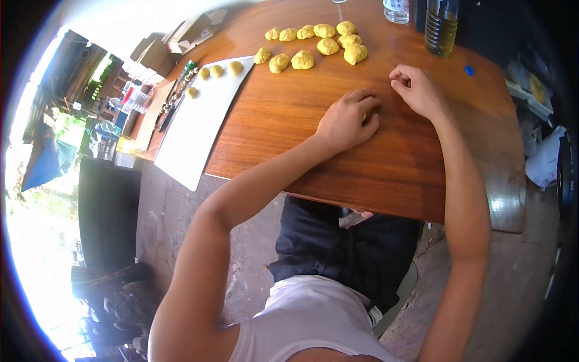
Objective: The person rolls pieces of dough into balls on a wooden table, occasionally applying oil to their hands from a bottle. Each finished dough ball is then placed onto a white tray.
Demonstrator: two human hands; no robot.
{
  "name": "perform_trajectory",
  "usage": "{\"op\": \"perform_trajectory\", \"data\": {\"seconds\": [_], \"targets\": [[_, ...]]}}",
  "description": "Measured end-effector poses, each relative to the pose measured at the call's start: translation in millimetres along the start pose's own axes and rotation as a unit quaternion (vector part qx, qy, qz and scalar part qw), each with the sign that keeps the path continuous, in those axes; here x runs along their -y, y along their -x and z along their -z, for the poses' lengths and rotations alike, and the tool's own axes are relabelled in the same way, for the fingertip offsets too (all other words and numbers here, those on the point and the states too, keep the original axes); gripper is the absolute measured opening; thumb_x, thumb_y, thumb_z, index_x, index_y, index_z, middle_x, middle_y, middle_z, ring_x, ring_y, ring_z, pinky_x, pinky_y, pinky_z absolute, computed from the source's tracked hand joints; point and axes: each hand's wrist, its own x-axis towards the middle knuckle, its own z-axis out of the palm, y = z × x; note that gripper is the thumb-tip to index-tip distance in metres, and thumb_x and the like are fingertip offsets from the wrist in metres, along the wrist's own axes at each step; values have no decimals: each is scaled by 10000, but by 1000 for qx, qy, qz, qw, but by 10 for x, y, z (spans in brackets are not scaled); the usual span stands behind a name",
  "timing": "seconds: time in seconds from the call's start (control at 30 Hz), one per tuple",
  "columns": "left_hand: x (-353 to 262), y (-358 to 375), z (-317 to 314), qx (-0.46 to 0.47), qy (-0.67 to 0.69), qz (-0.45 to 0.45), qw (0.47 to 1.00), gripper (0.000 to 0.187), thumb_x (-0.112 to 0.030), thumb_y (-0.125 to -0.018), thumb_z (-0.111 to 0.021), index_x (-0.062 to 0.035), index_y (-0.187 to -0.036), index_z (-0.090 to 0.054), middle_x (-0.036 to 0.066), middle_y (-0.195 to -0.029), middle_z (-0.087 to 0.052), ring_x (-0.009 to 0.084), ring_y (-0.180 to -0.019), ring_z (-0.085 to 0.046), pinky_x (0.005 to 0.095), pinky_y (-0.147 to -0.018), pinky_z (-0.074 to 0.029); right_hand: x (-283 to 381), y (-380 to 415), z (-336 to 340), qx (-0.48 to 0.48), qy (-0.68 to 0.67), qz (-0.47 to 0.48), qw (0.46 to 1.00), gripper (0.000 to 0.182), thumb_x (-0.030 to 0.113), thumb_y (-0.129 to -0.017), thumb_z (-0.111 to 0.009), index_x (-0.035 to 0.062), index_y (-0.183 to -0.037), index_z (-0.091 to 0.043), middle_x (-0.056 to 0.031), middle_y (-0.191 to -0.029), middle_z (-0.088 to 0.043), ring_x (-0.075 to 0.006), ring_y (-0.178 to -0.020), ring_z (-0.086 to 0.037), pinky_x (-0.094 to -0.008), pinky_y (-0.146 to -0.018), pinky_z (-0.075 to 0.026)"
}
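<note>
My left hand [348, 120] is cupped low over the wooden table [283, 133], its fingers curled round a small yellow dough ball [365, 117] that is mostly hidden. To its right, my right hand [416, 90] hovers at or just above the tabletop, fingers curled in toward the thumb; no object shows in it. Beyond both hands sit several rough yellow dough lumps [303, 60] in loose rows. On the left, a pale flat tray [202, 133] carries several smaller, smoother balls [234, 67] near its far end.
A bottle of yellowish liquid [441, 30] and a clear bottle [396, 11] stand at the back right. A blue cap [469, 70] lies near the right edge. Cardboard boxes [151, 54] are at the far left. The tray's near end sticks out past the table edge.
</note>
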Motion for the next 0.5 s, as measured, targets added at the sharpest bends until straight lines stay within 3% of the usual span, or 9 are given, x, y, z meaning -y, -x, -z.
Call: {"op": "perform_trajectory", "data": {"seconds": [0.07, 0.13, 0.27, 0.33, 0.37, 0.43, 0.5], "targets": [[-112, 236, 167, 4, -6, -2, 1000, 273, -169, -884, -695, -35, -1120, -722, 183, -1232, -670, 395, -1086, -670, 441, -945, -560, -6, -8, -7, -3, 0, 3, 1000, 130, 111, -934, -687, 1, -1002, -680, -55, -766, -655, -160, -722, -595, -328, -701, -504], [-163, 406, 369, 27, -63, 28, 997, 289, -178, -879, -703, -36, -1131, -720, 189, -1240, -670, 395, -1097, -669, 442, -950, -560, -15, -22, -7, 4, 7, -14, 1000, 150, 148, -931, -695, 38, -1033, -694, -110, -833, -715, -273, -789, -685, -404, -735, -528], [111, 191, 419, 58, -102, 36, 993, 297, -183, -871, -711, -43, -1133, -723, 185, -1247, -672, 388, -1092, -673, 439, -945, -563, 27, -23, -25, 11, 19, -15, 1000, 152, 145, -930, -696, 38, -1038, -693, -116, -837, -717, -277, -798, -690, -405, -737, -531], [203, -97, 215, 24, -15, 1, 1000, 293, -191, -865, -716, -48, -1120, -726, 175, -1244, -676, 379, -1078, -677, 437, -940, -563, 14, -26, -50, -18, 7, 16, 1000, 130, 108, -934, -690, 5, -1013, -685, -66, -777, -664, -168, -718, -602, -334, -697, -508], [187, -186, 155, 55, 23, 3, 998, 269, -170, -869, -707, -48, -1107, -728, 168, -1245, -678, 373, -1069, -680, 433, -944, -561, 6, -30, -26, -18, 11, 17, 1000, 130, 108, -934, -690, 5, -1013, -685, -66, -777, -664, -168, -718, -602, -334, -697, -508], [106, -152, 140, 69, 41, -28, 996, 257, -153, -870, -703, -47, -1103, -728, 167, -1242, -678, 371, -1079, -678, 431, -946, -560, 8, -19, 8, 9, 8, -14, 1000, 149, 138, -930, -694, 34, -1037, -689, -132, -838, -712, -286, -792, -686, -408, -734, -532], [44, 25, 152, 75, 54, -66, 994, 227, -116, -871, -708, -52, -1088, -729, 159, -1228, -682, 365, -1107, -668, 430, -943, -563, 7, -12, -4, 2, -1, -12, 1000, 148, 137, -930, -693, 32, -1035, -687, -132, -834, -710, -284, -782, -681, -409, -729, -530]]}}
